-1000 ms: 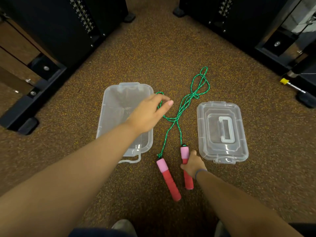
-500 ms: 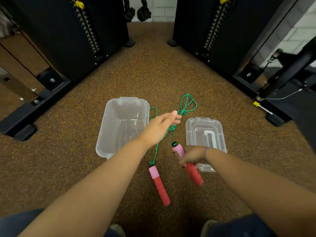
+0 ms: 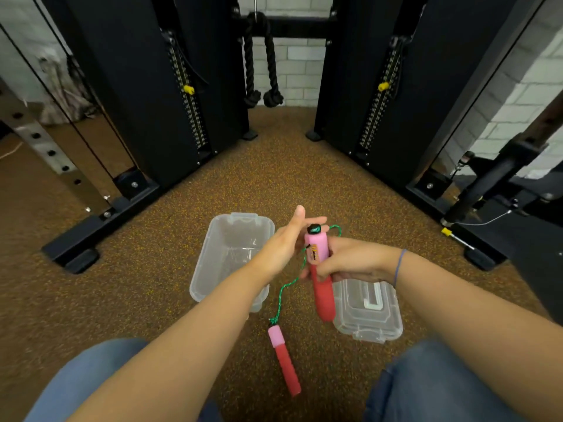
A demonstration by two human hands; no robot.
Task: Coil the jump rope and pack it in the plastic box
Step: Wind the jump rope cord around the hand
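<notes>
My right hand [image 3: 347, 260] grips one pink-and-red jump rope handle [image 3: 320, 269] and holds it upright above the floor. My left hand [image 3: 285, 242] is beside the handle's top with its fingers stretched out, touching the green rope [image 3: 285, 289] near the handle. The rope runs down from there to the second handle [image 3: 283, 359], which lies on the carpet between my knees. The clear plastic box [image 3: 213, 263] sits open on the floor behind my left forearm. Most of the rope is hidden behind my hands.
The box's clear lid [image 3: 368, 312] lies on the carpet to the right, under my right wrist. Black gym machine frames [image 3: 128, 190] stand left and right, with a hanging black rope attachment [image 3: 262, 62] at the back. My knees fill the bottom corners.
My right hand has lifted its handle off the floor and turned it upright. My left hand moved right to meet it, drawing the rope along. The view tilted upward.
</notes>
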